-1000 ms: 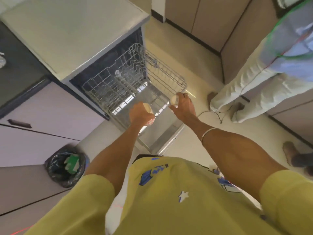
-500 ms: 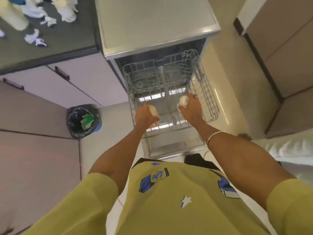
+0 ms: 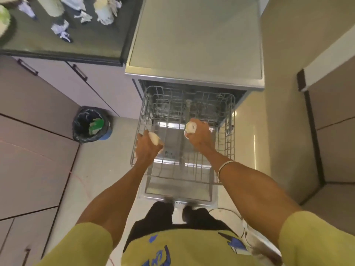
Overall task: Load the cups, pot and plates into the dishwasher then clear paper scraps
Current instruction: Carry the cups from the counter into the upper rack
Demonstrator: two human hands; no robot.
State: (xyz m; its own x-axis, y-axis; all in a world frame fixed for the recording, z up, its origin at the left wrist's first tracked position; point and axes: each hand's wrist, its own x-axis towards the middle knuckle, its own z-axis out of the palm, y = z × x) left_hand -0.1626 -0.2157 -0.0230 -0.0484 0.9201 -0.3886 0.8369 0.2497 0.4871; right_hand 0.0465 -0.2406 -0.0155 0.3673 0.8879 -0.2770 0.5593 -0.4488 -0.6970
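The dishwasher (image 3: 194, 54) stands open with its wire rack (image 3: 229, 143) pulled out over the lowered door. My left hand (image 3: 147, 148) grips a cream cup (image 3: 154, 138) over the rack's left side. My right hand (image 3: 199, 136) grips a second cream cup (image 3: 191, 128) over the rack's middle, bottom turned up toward me. Crumpled paper scraps (image 3: 61, 30) lie on the dark counter (image 3: 92, 41) at the upper left, beside pale dishes that are blurred.
A black-lined bin (image 3: 91, 124) with green and white rubbish stands on the floor left of the dishwasher. Cabinet fronts run along the left and right. A cable (image 3: 230, 210) lies on the floor by my feet.
The view has swung to face the dishwasher squarely, and the counter with scraps has come into sight. Both hands with their cups have moved forward over the rack. The other person has left the view.
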